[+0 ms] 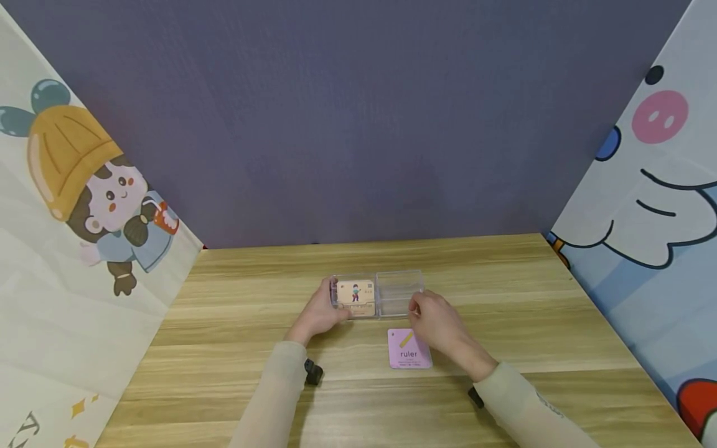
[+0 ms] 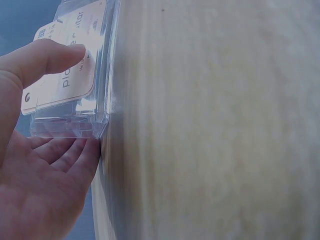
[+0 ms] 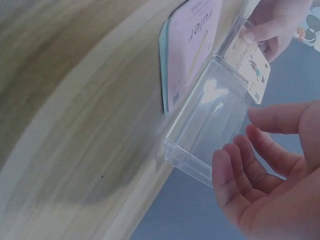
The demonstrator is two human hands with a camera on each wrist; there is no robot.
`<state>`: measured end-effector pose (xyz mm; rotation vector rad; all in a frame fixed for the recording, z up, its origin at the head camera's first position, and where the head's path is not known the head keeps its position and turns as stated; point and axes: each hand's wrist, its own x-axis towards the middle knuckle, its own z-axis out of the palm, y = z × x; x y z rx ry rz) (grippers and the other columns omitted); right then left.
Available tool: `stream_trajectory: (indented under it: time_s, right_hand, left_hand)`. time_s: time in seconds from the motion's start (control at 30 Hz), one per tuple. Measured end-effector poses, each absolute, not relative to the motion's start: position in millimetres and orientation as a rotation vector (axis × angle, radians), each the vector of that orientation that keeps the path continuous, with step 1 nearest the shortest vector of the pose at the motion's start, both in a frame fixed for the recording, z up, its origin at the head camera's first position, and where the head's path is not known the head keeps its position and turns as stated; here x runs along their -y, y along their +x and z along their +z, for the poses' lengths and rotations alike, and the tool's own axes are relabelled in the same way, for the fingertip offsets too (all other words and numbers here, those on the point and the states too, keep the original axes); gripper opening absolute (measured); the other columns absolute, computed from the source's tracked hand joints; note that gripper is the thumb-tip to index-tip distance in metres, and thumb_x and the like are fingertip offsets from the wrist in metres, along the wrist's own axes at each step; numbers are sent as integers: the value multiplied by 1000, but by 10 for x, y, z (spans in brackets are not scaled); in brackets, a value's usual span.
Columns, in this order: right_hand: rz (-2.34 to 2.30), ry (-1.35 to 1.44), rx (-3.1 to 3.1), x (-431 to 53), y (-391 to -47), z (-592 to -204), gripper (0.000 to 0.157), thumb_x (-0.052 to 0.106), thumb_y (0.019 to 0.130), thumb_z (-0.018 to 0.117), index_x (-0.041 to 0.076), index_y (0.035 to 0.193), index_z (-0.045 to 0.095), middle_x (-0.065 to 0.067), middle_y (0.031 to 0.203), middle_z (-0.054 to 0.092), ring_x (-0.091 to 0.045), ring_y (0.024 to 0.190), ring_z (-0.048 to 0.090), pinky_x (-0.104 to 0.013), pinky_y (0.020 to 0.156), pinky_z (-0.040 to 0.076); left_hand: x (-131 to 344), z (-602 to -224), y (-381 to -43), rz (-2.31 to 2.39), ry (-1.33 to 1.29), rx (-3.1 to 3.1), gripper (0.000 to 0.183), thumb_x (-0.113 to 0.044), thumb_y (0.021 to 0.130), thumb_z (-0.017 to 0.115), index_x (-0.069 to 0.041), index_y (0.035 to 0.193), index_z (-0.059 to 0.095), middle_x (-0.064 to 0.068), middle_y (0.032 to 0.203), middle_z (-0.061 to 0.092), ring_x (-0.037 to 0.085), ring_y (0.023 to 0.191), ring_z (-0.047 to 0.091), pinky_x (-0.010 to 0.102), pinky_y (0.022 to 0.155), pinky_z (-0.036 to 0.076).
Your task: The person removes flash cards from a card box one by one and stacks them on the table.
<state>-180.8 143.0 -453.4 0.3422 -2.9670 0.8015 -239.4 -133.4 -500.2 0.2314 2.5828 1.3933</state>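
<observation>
A clear plastic card box (image 1: 377,311) lies unfolded on the table, its two halves side by side. My left hand (image 1: 322,311) grips the left half, thumb over the top and fingers along the side. Inside that half sits a cream stack of guitar cards (image 2: 75,82), slightly tilted in the left wrist view, with the thumb on the top card. At the outer edge of the see-through lid (image 3: 210,110) is my right hand (image 1: 439,320), fingers loosely bent with nothing between them; whether they touch the lid I cannot tell. Below the lid lies a pink ruler card (image 1: 409,354).
Under the ruler card a bluish edge (image 3: 163,70) shows, so more than one card lies there. The wooden table (image 1: 252,386) meets a dark purple back panel (image 1: 358,124). Cartoon-printed side walls stand left and right.
</observation>
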Motion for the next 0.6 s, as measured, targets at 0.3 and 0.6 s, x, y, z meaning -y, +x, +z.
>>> stream_trajectory:
  time_s: [0.3,0.6]
  right_hand:
    - [828,363,2908,-1382,-1828,-4463,8,10,87,74,10,93,68,-2,89,61,-19,83,57,-35,68,52]
    - [821,376,2866,-1354,-1842,-4422,13,13,87,77,9,98,69,-3,93,63,-20,84,60,-36,70,54]
  left_hand:
    - [1346,-4993,-2375,1403,246,-2580,104,-14,75,84,3,157,22,21,138,54,33,120,56,49,114,38]
    - [1339,-4973,-2367,1404,258,-2585,104,-14,75,84,3,157,22,23,142,52,34,123,55,49,115,37]
